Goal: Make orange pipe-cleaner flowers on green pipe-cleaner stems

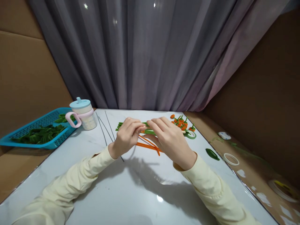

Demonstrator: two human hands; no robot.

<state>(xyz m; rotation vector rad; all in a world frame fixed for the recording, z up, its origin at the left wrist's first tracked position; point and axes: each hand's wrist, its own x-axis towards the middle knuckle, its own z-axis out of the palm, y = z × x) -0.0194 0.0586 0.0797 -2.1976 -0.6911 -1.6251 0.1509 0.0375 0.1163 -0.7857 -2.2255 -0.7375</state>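
My left hand point(127, 136) and my right hand point(168, 137) meet above the white table point(131, 187), fingers pinched together on a green pipe cleaner point(150, 132) held between them. A bundle of green pipe cleaners point(120, 125) lies just behind my left hand. Orange pipe cleaners point(147, 145) lie on the table under my hands. Behind my right hand sits a heap of small orange flowers with green stems point(182, 122). Both arms wear cream sleeves.
A blue basket point(14, 137) holding green pieces stands at the left, beside a lidded cup with a pink handle point(83, 114). Thin dark wires point(104, 128) lie by the cup. A green tape ring point(191, 134), a green leaf piece point(212, 154) and a white ring point(231, 159) lie at the right. Grey curtain behind.
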